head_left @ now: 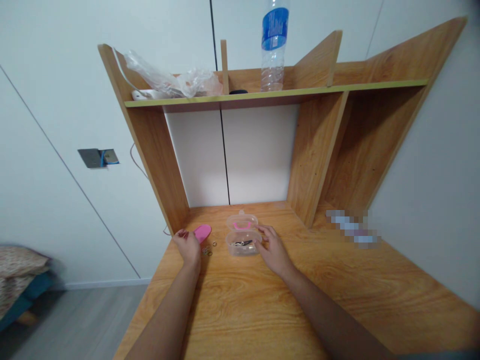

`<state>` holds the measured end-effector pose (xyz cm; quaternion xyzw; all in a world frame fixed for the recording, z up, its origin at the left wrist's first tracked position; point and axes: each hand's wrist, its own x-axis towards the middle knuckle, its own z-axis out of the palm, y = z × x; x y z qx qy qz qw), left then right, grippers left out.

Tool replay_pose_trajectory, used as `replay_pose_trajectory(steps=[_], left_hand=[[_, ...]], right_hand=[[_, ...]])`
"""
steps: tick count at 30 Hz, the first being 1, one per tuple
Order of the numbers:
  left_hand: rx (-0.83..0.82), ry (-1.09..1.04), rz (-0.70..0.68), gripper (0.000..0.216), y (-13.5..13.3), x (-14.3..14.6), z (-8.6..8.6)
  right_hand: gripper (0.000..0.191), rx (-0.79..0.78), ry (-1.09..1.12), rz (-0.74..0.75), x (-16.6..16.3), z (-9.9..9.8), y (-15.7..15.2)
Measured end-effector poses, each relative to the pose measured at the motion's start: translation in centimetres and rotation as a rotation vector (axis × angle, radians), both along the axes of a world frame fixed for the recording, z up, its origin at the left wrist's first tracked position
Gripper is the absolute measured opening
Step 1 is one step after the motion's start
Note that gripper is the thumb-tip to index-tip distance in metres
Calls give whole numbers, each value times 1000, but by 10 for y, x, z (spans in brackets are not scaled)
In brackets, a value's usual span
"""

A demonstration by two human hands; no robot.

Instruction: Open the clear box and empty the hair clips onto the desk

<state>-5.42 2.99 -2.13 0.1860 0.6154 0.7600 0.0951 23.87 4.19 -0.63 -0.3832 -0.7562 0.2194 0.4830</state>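
Note:
On the wooden desk, my left hand (187, 246) is at the left edge, beside a pink oval tray (203, 233). Its fingers are bent together, and whatever they pinch is too small or hidden to make out. Several small rings (207, 251) lie just right of that hand. A clear plastic box (240, 250) stands with its lid (242, 221) tipped back; a pink handle shows on the lid. Inside are dark and silvery small items (242, 243). My right hand (273, 251) grips the box's right end, thumb at the near side and fingers toward the lid.
A wooden shelf unit (240, 99) rises at the back of the desk (240, 300). It carries a plastic bottle (273, 45) and a crumpled clear bag (187, 82). A blurred object (352, 229) lies at the right. Open wall sockets (98, 158) show at left.

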Motion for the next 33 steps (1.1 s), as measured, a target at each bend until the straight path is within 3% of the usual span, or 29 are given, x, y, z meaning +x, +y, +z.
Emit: replay_pose_trajectory(steps=[7,12,18,25,29,33], left_hand=[[-135,123,-51,25,3,-2,-9],[-168,283,-115,29,-3,3,-6],[-160,541,-385,29,-13,21,6],[-183,804,-692,40,-24,43,20],[-206,875,-772,45,-27,48,20],[-229,886,-773,54,-26,47,16]], right_hand=[[50,-75,-40,57,-1,-9,1],[56,-110,-58,137,-2,-13,-1],[58,-120,-17,178,-1,-11,-2],[74,-69,-19,206,-5,6,-13],[81,-15,-50,242,-6,13,-19],[74,-8,-100,277,-7,15,-22]])
